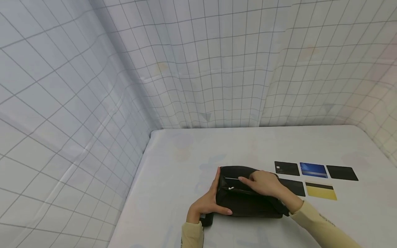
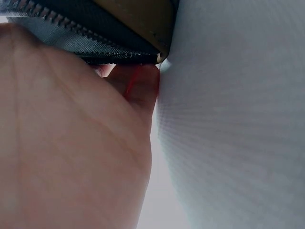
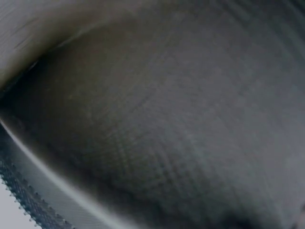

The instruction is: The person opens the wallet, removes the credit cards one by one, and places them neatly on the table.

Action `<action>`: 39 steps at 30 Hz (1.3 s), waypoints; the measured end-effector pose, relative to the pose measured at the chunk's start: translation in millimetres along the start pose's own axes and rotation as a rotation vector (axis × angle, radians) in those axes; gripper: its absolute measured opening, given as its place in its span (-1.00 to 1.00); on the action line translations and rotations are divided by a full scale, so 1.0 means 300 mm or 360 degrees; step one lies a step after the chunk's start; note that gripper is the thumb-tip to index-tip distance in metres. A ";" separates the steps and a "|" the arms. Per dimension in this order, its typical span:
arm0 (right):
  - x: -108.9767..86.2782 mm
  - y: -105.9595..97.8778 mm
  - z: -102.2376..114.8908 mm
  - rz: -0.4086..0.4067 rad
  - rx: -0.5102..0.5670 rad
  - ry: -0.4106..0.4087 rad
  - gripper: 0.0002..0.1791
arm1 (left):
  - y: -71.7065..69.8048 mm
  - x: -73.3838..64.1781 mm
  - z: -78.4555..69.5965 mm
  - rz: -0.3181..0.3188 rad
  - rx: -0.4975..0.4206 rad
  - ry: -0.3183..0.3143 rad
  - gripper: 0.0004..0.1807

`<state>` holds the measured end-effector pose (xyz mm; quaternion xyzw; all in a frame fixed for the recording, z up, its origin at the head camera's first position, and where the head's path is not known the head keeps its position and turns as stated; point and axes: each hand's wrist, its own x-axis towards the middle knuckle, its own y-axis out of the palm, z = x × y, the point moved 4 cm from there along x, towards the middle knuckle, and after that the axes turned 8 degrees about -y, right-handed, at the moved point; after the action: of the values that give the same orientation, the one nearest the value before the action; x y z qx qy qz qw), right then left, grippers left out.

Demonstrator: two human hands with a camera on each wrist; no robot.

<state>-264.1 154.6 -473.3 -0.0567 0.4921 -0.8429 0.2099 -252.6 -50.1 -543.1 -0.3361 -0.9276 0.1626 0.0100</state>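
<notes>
A black zip wallet (image 1: pixel 257 206) lies spread on the white table, its compartments facing up and a silver zip pull showing near its left end. My left hand (image 1: pixel 207 203) grips that left end, with the thumb along the front and the fingers at the back edge. In the left wrist view the wallet's zip teeth and fabric gusset (image 2: pixel 71 36) show just beyond the palm. My right hand (image 1: pixel 265 183) reaches into the wallet from the right, its thumb over the middle compartment and its other fingertips hidden. Dark lining (image 3: pixel 181 109) fills the right wrist view.
Right of the wallet lie a black chip card (image 1: pixel 286 168), a blue card (image 1: pixel 313 170), a plain black card (image 1: pixel 342 173), a partly covered black card (image 1: pixel 294 187) and a yellow striped card (image 1: pixel 321 192). A small black object (image 1: pixel 207 219) lies by my left wrist. White grid-patterned cloth (image 1: pixel 217 69) hangs around.
</notes>
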 end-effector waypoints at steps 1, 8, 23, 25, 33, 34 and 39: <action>0.000 0.000 0.002 -0.0010 -0.0008 -0.0010 -0.40 | -0.001 -0.001 0.000 0.0001 -0.0005 -0.0002 0.44; 0.003 0.002 0.015 -0.0115 -0.0111 -0.0173 -0.49 | -0.003 -0.004 0.008 -0.0007 0.0004 -0.0029 0.44; 0.003 0.004 0.013 -0.0223 -0.0161 -0.0412 -0.57 | -0.001 -0.002 0.012 -0.0003 0.0013 -0.0026 0.45; 0.002 0.002 0.013 -0.0228 -0.0177 -0.0423 -0.56 | -0.001 -0.001 0.012 -0.0002 0.0014 -0.0022 0.45; -0.001 -0.001 0.011 -0.0240 -0.0230 -0.0441 -0.56 | 0.001 0.002 0.008 0.0002 -0.0003 -0.0001 0.43; -0.002 -0.001 0.011 -0.0242 -0.0236 -0.0443 -0.56 | 0.001 0.002 0.007 0.0003 -0.0006 0.0000 0.43; -0.007 -0.006 0.014 -0.0261 -0.0260 -0.0455 -0.55 | -0.001 0.005 0.005 0.0005 -0.0025 0.0004 0.43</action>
<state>-261.5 152.9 -469.5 -0.2326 0.5177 -0.7979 0.2031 -254.1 -49.8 -544.6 -0.3379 -0.9283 0.1548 0.0082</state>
